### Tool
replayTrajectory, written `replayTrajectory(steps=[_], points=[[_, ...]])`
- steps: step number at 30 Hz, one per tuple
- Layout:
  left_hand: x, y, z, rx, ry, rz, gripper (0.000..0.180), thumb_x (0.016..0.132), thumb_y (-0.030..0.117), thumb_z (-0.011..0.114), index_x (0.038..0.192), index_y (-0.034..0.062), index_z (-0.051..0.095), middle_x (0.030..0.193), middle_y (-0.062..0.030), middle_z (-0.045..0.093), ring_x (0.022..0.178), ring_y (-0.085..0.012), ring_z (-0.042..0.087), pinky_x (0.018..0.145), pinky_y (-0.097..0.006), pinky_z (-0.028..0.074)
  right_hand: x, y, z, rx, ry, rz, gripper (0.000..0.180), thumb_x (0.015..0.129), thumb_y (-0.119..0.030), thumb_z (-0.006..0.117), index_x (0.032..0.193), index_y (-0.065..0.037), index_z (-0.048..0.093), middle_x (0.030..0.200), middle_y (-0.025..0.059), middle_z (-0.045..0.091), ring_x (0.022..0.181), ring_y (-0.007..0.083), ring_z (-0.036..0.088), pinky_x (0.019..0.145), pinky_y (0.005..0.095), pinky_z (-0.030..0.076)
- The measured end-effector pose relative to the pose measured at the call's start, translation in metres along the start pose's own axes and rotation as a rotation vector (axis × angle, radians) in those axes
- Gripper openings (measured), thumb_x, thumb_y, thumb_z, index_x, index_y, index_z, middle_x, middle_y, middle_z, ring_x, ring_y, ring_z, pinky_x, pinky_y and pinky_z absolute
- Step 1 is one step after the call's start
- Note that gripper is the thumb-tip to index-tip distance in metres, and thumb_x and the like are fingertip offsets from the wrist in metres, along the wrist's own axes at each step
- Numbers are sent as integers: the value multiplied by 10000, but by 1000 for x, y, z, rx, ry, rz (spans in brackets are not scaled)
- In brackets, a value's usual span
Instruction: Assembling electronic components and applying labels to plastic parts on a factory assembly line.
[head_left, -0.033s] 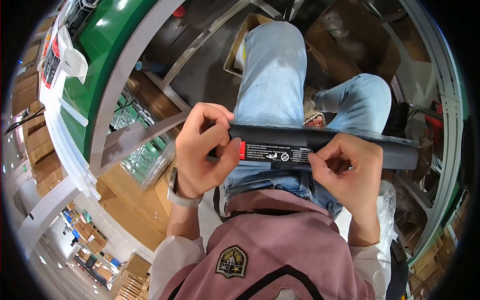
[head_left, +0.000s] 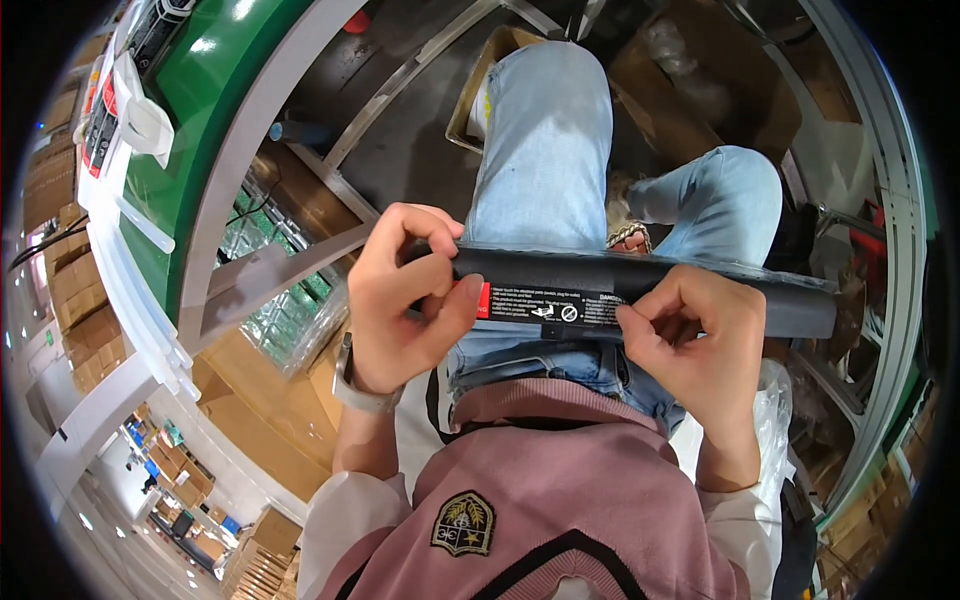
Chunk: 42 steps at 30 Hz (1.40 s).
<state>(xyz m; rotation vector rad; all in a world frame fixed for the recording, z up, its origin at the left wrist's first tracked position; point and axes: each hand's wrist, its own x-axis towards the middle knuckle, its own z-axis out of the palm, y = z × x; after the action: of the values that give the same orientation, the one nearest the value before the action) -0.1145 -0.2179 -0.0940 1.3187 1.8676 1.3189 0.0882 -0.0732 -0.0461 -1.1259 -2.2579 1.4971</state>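
The long black rectangular bar with a red-and-white label (head_left: 640, 285) is lying crosswise over the person's lap, above the light blue jeans (head_left: 545, 150). The left hand (head_left: 400, 300) is wrapping tight around its left end, thumb pressing by the label. The right hand (head_left: 690, 335) is pinching the bar's lower edge, fingers curled closed against it.

Bar held crosswise over lap, a hand at each end.
L hand (head_left: 405, 295) grips bar (head_left: 640, 285) at its left end, R hand (head_left: 695, 335) right of centre w/ label (head_left: 550, 303) between them; knees beyond bar, cardboard box (head_left: 480, 75) on floor ahead, conveyor frame (head_left: 240, 150) to left.
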Motion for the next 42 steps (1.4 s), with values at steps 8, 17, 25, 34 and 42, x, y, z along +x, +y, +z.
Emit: replayTrajectory(steps=[8, 17, 25, 34, 42], points=[[-11, -18, -2, -235, 49, -82, 421, 651, -38, 773, 557, 72, 378, 975, -102, 543, 950, -235, 540, 835, -342, 445, 0, 5, 4, 30, -4, 9, 173, 736, 31, 750, 660, 2, 597, 580, -24, 565, 501, -4, 481, 458, 162, 359], [-6, -20, 2, -253, 54, -72, 430, 693, -18, 773, 565, 72, 373, 984, -103, 534, 918, -223, 536, 834, -333, 446, 10, -7, -12, -381, -26, -113, 256, 712, -60, 797, 633, -19, 557, 573, 62, 572, 455, 164, 549, 445, 272, 417], [11, -24, 10, -151, 119, -42, 397, 727, -10, 714, 603, 54, 342, 918, -115, 533, 788, -183, 505, 708, -269, 409, 14, 6, 10, -690, -162, -690, 560, 744, -164, 656, 1297, -118, 578, 1214, 98, 586, 1166, 292, 563, 925, 484, 457], [75, -51, 12, 351, -173, 350, 307, 845, 178, 705, 1150, 163, 671, 970, -79, 648, 835, -303, 644, 720, -388, 533, 83, 32, -31, -679, -82, -540, 204, 744, -167, 719, 919, -63, 716, 893, 87, 717, 778, 277, 690, 676, 377, 539], [86, -81, 17, 414, -238, 207, 289, 906, 281, 647, 1085, 54, 637, 1057, -140, 638, 988, -337, 625, 845, -416, 508, 247, -114, -24, -811, 652, -961, 133, 786, -150, 729, 893, -93, 673, 902, 53, 591, 872, 242, 621, 678, 363, 520]])
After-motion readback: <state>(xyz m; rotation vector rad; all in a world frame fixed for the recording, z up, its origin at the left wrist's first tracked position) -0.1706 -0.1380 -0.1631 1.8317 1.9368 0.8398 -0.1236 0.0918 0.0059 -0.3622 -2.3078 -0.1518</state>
